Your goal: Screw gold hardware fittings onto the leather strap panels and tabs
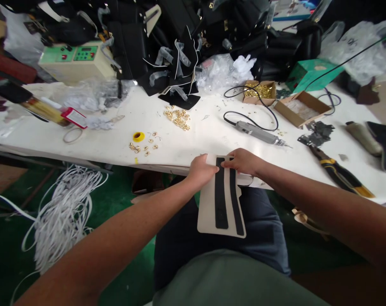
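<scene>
A cream-white flat panel (pixel 208 208) with two black strips (pixel 221 199) on it hangs from the table's front edge down over my lap. My left hand (pixel 201 170) grips its upper left corner, fingers curled over the top. My right hand (pixel 243 161) pinches the upper right part, at the top of the black strips. Both hands are closed on the panel at the edge of the white table (pixel 116 144).
On the table lie piles of gold metal fittings (pixel 177 118), a yellow ring (pixel 138 136), a grey corded hand tool (pixel 258 132), yellow-black pliers (pixel 339 174), cardboard boxes (pixel 302 108) and black bag parts (pixel 180 80). A green-panelled machine (pixel 74 59) stands far left. White cord bundle (pixel 62 212) lies on the floor.
</scene>
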`<state>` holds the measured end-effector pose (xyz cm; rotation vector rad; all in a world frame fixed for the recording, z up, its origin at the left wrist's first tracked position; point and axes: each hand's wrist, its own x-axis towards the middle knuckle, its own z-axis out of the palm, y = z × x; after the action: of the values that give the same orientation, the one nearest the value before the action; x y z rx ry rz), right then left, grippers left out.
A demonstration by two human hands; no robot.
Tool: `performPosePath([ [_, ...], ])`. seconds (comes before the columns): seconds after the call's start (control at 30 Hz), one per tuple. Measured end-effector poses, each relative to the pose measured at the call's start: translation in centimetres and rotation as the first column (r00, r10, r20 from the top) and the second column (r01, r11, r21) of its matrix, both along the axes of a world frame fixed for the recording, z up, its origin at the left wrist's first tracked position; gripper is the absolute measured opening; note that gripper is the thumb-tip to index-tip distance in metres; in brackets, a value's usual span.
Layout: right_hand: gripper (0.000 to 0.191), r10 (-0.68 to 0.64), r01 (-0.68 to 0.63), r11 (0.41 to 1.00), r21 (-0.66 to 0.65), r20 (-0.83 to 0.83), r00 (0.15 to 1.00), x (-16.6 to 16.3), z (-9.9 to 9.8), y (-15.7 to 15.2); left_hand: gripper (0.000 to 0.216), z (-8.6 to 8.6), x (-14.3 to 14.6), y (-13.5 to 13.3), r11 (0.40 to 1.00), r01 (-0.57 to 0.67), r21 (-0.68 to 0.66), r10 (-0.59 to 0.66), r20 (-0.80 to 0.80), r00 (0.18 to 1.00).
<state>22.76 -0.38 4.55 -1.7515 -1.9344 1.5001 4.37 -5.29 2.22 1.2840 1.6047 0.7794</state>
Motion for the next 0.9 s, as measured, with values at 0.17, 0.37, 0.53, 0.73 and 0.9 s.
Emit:
performPosePath([
  [0.17, 0.019, -0.036, 0.029, 0.997, 0.070, 0.107, 0.994, -0.3, 0.3, -0.5, 0.022, -0.1, 0.3, 0.2, 0.999, 0.029, 0.037, -0.028, -0.042, 0.999],
  [0.37, 0.020, -0.070, 0.065, 0.996, 0.055, 0.096, 0.993, -0.6, 0.2, -0.7, 0.035, 0.5, 0.0, 0.1, 0.990, 0.104, 0.091, -0.089, -0.152, 0.984],
  [0.53, 0.018, -0.059, 0.048, 0.996, 0.080, 0.149, 0.987, -0.9, 1.0, -0.7, 0.071, 1.0, -1.1, -0.4, 0.884, 0.302, 0.358, -0.103, -0.481, 0.871],
  [0.73, 0.015, -0.046, 0.029, 0.995, 0.096, 0.186, 0.981, -1.2, 1.5, -0.5, 0.018, -0.5, -2.1, 0.2, 0.725, 0.506, 0.467, -0.231, -0.526, 0.818],
  [0.9, 0.021, -0.078, 0.038, 0.983, 0.177, 0.224, 0.972, -1.0, 0.9, -0.6, 0.022, -1.6, -2.2, 0.5, 0.738, 0.480, 0.474, -0.208, -0.518, 0.830],
])
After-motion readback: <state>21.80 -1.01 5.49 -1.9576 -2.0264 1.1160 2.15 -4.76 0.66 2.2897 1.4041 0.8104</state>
